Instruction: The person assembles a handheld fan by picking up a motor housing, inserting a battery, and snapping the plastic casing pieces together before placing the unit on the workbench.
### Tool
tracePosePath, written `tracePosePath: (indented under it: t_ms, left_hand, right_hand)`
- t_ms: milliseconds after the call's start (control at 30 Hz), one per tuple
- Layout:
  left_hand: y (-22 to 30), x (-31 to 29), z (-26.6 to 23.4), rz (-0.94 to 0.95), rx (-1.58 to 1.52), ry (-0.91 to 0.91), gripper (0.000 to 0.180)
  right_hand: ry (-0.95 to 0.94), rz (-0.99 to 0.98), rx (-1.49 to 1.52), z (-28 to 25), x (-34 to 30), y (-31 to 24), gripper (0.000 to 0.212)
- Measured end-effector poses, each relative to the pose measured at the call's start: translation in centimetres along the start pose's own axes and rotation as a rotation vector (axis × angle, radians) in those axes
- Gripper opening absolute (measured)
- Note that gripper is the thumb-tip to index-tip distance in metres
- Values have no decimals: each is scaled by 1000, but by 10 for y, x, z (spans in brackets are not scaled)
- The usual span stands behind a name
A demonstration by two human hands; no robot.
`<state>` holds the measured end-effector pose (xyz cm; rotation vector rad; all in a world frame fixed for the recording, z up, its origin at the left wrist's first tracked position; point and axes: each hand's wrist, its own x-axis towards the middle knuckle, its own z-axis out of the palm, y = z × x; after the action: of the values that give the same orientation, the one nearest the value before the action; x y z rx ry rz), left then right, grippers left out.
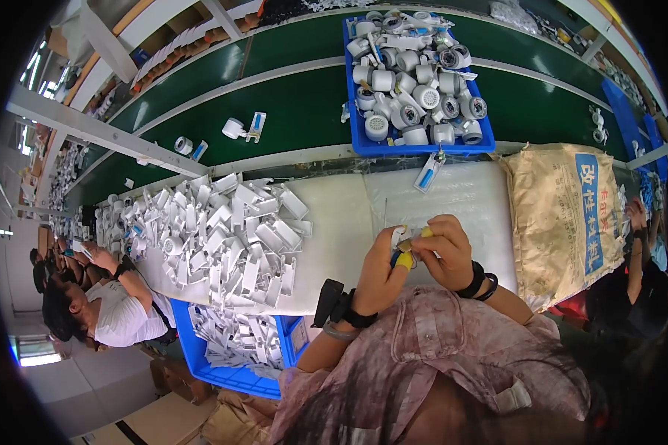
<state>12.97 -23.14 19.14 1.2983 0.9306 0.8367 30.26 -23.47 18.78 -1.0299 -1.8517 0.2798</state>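
My left hand (382, 276) is closed, its fingers around a small white plastic part (398, 236) held just above the near edge of the bench. My right hand (450, 251) meets it from the right, thumb and fingers pinched together at the part. Yellow shows at the fingertips of both hands; whether it is finger covers or a tool I cannot tell. What the right fingers grip is too small to make out. Beyond the hands, a white piece with a blue strip (427, 174) lies at the far edge of the bench covering (334, 215).
Left of my hands is a heap of white plastic parts (234, 230), with a blue bin (193, 356) of more below. A blue crate (354, 133) full of round white units stands on the green belt (297, 111). A paper sack (531, 222) lies right. Other people work both sides.
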Motion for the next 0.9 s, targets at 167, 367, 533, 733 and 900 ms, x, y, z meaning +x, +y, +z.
tracePosePath:
  t_ms: [167,367,533,733,900]
  left_hand:
    - [7,0,2,-57,-10,-24,43]
    - [-9,1,2,219,60,-1,41]
    - [-10,-3,8,25,-54,31,37]
    - [-13,-4,9,38,-43,53,33]
    - [-12,-3,12,48,-30,77,28]
  right_hand:
    - [-16,21,-7,0,-4,2,28]
    - [1,-10,-70,-1,0,-2,29]
    - [-11,-28,-73,-2,1,-2,29]
    - [-20,-38,-71,-3,2,-2,30]
    - [-11,0,-42,0,-2,-1,29]
